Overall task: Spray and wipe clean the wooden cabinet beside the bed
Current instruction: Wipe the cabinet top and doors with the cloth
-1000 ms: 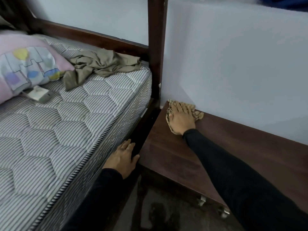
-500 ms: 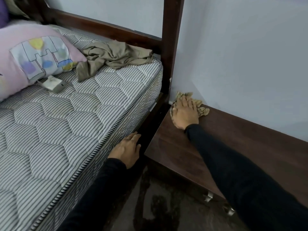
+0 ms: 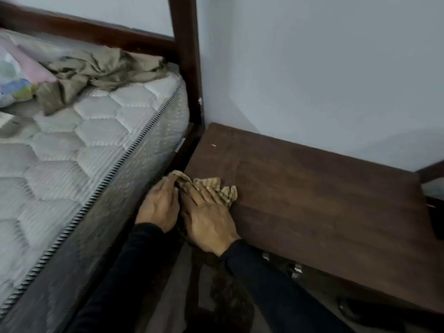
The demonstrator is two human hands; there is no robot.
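Observation:
The dark wooden cabinet [image 3: 324, 188] stands against the wall, right of the bed. A tan striped cloth [image 3: 216, 187] lies on its near left corner. My right hand [image 3: 207, 216] presses flat on the cloth, fingers pointing away from me. My left hand [image 3: 159, 204] rests beside it at the cabinet's left edge, fingertips touching the cloth's left end over the gap to the bed. A small pale speck [image 3: 213, 145] sits on the cabinet top near the back left. No spray bottle is in view.
A quilted striped mattress [image 3: 84, 145] fills the left, with a crumpled khaki garment [image 3: 101, 70] and a pink pillow [image 3: 16, 75] on it. A dark bedpost [image 3: 187, 56] rises at the cabinet's back left corner. Metal drawer handles [image 3: 296, 270] show below the cabinet's front edge.
My right hand has dragged the cloth from the cabinet's back left corner to its near left corner. My left hand has left the bed frame and now touches the cloth.

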